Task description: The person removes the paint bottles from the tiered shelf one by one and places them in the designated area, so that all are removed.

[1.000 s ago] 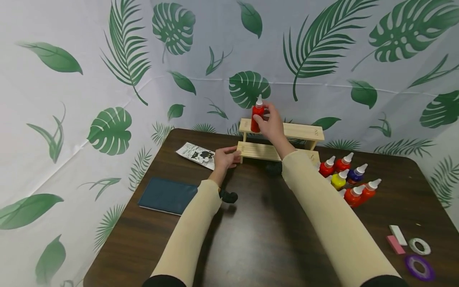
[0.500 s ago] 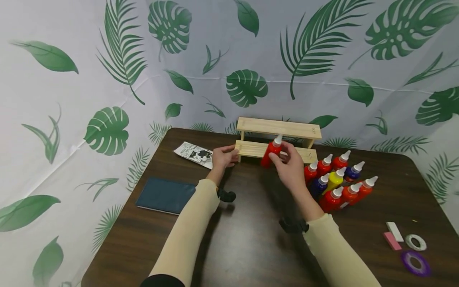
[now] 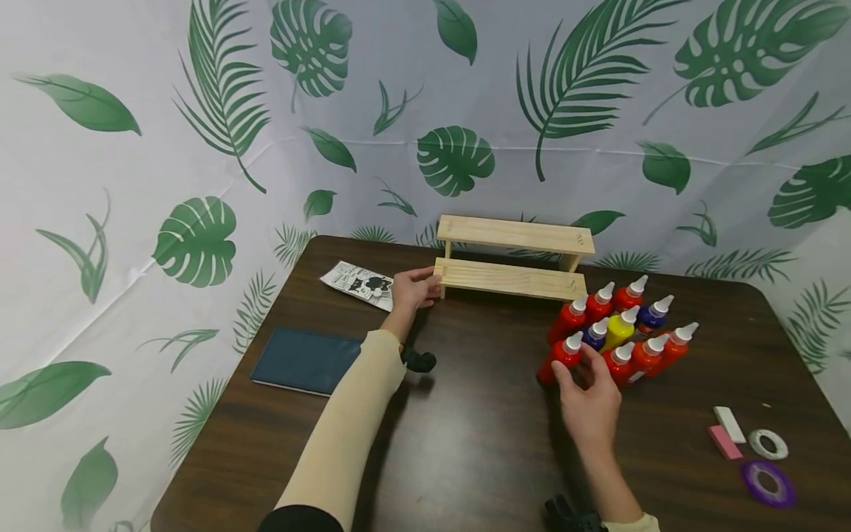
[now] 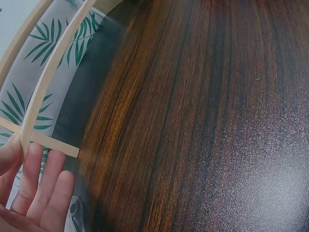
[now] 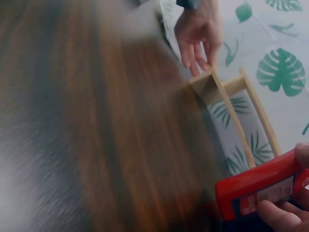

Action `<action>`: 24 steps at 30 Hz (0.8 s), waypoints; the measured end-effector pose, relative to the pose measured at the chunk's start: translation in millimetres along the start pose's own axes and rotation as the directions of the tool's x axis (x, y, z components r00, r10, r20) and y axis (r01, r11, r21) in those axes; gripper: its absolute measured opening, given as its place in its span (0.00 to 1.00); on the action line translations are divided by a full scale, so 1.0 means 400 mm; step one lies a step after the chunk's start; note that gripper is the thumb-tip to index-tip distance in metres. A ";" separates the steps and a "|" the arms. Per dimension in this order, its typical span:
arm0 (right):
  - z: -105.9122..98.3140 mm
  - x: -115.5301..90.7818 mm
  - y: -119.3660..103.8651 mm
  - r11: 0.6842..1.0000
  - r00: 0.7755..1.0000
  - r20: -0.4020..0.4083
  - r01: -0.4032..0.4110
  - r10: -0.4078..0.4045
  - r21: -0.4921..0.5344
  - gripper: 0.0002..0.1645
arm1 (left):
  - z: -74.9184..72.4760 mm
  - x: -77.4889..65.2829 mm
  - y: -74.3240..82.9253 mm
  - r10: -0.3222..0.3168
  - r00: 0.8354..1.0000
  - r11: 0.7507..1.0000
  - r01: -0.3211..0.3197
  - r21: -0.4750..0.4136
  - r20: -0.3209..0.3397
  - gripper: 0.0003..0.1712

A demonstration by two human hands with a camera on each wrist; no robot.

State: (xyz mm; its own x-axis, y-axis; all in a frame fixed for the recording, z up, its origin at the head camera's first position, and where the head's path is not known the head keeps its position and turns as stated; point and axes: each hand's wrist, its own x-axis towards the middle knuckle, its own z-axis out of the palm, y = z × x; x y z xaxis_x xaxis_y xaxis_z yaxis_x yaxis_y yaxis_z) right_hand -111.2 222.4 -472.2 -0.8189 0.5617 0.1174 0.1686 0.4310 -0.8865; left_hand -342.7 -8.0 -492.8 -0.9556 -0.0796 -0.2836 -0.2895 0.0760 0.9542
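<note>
My right hand (image 3: 592, 403) grips a red squeeze bottle (image 3: 560, 360) with a white nozzle cap, just left of a cluster of similar bottles (image 3: 620, 330). In the right wrist view this red bottle (image 5: 263, 186) shows a label on its side. At the back of the table stands a two-tier wooden rack (image 3: 512, 278). My left hand (image 3: 411, 290) pinches the left end of its lower shelf. Seen from the left wrist, the thumb and fingertips (image 4: 34, 157) meet at the shelf's end (image 4: 30, 123).
Left of the rack lies a printed card (image 3: 359, 284), with a dark blue notebook (image 3: 306, 362) nearer. At the right are a white block (image 3: 729, 425), a pink block (image 3: 725, 442), a white tape roll (image 3: 755, 443) and a purple one (image 3: 747, 480). A leaf-patterned cloth hangs behind.
The right hand has carried the red bottle from over the rack's upper shelf down and right, to beside the other bottles. The left hand has stayed at the rack's left end.
</note>
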 end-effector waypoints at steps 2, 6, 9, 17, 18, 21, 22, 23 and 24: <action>-0.009 -0.009 0.004 1.000 1.000 -0.014 -0.014 0.013 -0.024 0.33 | -0.001 0.006 -0.003 -0.003 1.000 1.000 0.003 -0.001 -0.001 0.16; -0.016 -0.019 0.009 0.998 0.999 -0.017 -0.028 0.027 -0.055 0.33 | -0.004 0.008 -0.004 0.004 1.000 1.000 -0.004 -0.001 -0.005 0.16; -0.015 -0.021 0.012 0.996 0.999 -0.010 -0.047 0.046 -0.074 0.33 | -0.005 0.006 -0.004 -0.005 1.000 1.000 0.005 0.003 -0.006 0.16; -0.010 -0.023 0.025 0.994 0.997 0.005 -0.079 0.079 -0.078 0.34 | -0.009 0.006 -0.007 -0.026 1.000 1.000 0.026 -0.002 -0.010 0.16; -0.010 -0.023 0.026 0.994 0.997 0.006 -0.077 0.077 -0.077 0.34 | -0.009 0.005 -0.008 -0.024 1.000 1.000 0.024 -0.001 -0.012 0.16; -0.012 -0.024 0.026 0.995 0.998 0.003 -0.064 0.064 -0.071 0.34 | -0.008 0.004 -0.013 -0.010 1.000 1.000 0.010 0.003 -0.019 0.16; -0.013 -0.025 0.024 0.996 0.998 0.003 -0.058 0.058 -0.069 0.34 | -0.007 0.004 -0.014 -0.005 1.000 1.000 0.005 0.005 -0.021 0.16; -0.014 -0.026 0.023 0.996 0.999 0.002 -0.050 0.050 -0.069 0.34 | -0.007 0.003 -0.016 0.003 1.000 1.000 -0.003 0.007 -0.022 0.16; -0.016 -0.027 0.022 0.997 0.999 0.000 -0.038 0.039 -0.067 0.34 | -0.006 0.003 -0.017 0.010 1.000 1.000 -0.010 0.010 -0.023 0.16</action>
State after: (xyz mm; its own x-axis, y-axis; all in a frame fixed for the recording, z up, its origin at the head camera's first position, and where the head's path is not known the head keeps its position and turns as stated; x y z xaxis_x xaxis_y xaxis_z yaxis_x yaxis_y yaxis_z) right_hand -97.2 224.6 -478.2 -0.8120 0.5777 0.0830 0.2364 0.4556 -0.8582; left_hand -341.5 -11.1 -499.4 -0.9570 -0.1020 -0.2716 -0.2806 0.0870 0.9559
